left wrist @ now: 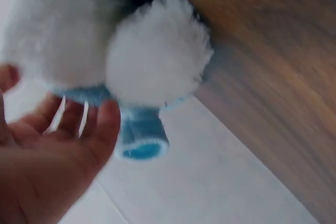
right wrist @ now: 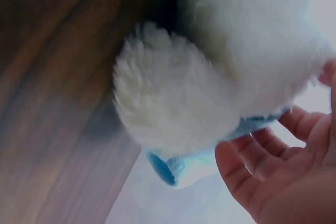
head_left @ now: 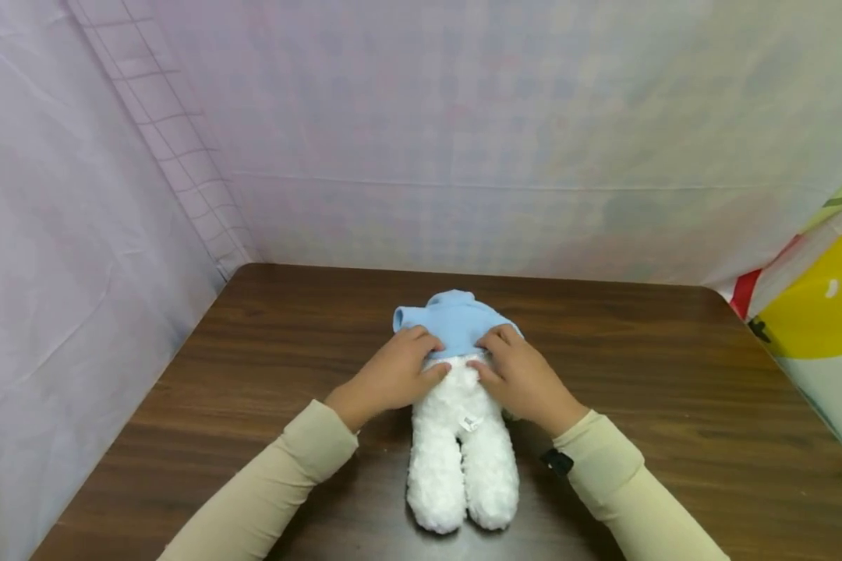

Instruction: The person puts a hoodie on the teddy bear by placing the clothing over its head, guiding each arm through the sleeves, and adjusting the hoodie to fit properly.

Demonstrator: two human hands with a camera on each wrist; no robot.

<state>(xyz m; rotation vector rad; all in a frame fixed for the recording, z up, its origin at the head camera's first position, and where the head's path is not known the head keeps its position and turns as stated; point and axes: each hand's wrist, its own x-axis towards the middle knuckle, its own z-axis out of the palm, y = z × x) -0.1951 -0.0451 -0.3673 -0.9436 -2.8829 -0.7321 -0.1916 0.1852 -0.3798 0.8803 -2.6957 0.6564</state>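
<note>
A white fluffy plush toy [head_left: 438, 460] lies on the table with its two legs toward me. A light blue doll shirt [head_left: 452, 323] covers its upper end, one short sleeve sticking out to the left. My left hand [head_left: 393, 372] grips the shirt's lower edge on the left, fingers on the cloth and thumb at the white fur. On the right side my right hand [head_left: 526, 375] grips the same edge in a like manner. Both wrist views show a rounded fluffy limb [left wrist: 157, 56] beside the fingers and a blue sleeve opening [right wrist: 161, 167] below it. The toy's head is hidden.
The dark wooden table [head_left: 288, 335] extends around the toy. A pale checked curtain [head_left: 463, 140] hangs behind it, and a white curtain [head_left: 56, 273] runs along the left. On the right hangs a yellow patterned cloth [head_left: 821, 304]. A small white label [head_left: 468, 423] sits on the toy.
</note>
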